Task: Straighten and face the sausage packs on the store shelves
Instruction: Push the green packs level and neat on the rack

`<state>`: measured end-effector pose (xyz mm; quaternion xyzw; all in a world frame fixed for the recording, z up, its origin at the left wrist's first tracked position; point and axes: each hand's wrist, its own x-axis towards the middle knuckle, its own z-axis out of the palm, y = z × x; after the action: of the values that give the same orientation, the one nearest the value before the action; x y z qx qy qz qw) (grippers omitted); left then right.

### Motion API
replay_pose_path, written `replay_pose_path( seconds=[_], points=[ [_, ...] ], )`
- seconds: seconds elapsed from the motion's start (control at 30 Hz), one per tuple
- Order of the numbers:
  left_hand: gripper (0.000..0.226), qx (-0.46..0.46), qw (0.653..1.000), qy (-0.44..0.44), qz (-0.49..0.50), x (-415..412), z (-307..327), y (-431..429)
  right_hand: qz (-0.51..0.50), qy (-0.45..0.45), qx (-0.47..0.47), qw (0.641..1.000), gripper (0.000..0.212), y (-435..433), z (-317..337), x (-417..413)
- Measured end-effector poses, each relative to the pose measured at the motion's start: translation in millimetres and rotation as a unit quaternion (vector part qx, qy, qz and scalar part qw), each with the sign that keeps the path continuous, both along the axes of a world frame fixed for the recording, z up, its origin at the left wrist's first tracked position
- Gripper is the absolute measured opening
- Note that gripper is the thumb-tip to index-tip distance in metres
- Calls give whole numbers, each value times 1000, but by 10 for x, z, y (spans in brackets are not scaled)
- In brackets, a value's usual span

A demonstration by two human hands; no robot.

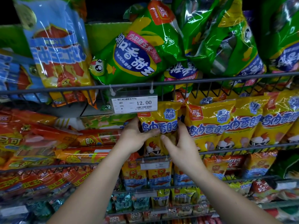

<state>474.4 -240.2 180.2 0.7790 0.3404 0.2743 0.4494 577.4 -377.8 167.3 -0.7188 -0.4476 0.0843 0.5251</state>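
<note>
Left grip (137,136): pinching the left edge of the glossy yellow plastic chicken-sausage pack (159,120). Thumb lies across the front print, fingers are tucked behind.
Right grip (178,143): pinching the same pack at its right edge. Thumb is on the front, fingers are wedged between it and the next yellow pack in the row (208,126).
Pack vs grips: directly between them at mid-height. Both hands are equally near, neither leads.
Long axis: vertical, top seal up, roughly upright.
Facing: printed front points out toward the aisle.
Location: left end of the yellow row on the middle wire shelf, behind its grey front rail (242,150). The pack's top sits just under the white price label reading 12.00 (134,104).
Left of it: red-orange sausage packs (40,135) lie flat, long axis along the shelf.
Above: a green corn-sausage pack (134,57) leans tilted over the upper rail.
Next, my read: square the pack flush with the row.
Risk: slippery film, and the right fingers may drag the neighbouring pack.
</note>
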Motion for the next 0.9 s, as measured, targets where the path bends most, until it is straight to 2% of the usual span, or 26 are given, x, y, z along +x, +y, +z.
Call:
replay_pose_path(
  seconds=[0.17,0.27,0.3,0.37,0.43,0.67,0.9],
  points=[
    [50,4,1000,15,-13,19,25,6,-6,-25,6,1000,73,-91,-114,-63],
    [40,-9,1000,7,-9,33,31,-22,-2,-32,11,999,75,-120,-175,-93],
    [36,-14,1000,7,-8,36,44,-38,-13,-57,22,998,71,-129,-194,-112],
    [26,-21,1000,13,-9,39,78,-68,-47,-164,53,984,60,-154,-221,-149],
    [21,-22,1000,17,-11,45,93,-82,-40,-233,62,970,55,-173,-272,-168],
    [24,3,998,59,16,64,130,-108,-18,-340,-43,939,68,-117,-352,-114],
    [34,28,994,105,32,111,130,-98,-36,-351,-131,926,79,-77,-335,-82]
  ],
)
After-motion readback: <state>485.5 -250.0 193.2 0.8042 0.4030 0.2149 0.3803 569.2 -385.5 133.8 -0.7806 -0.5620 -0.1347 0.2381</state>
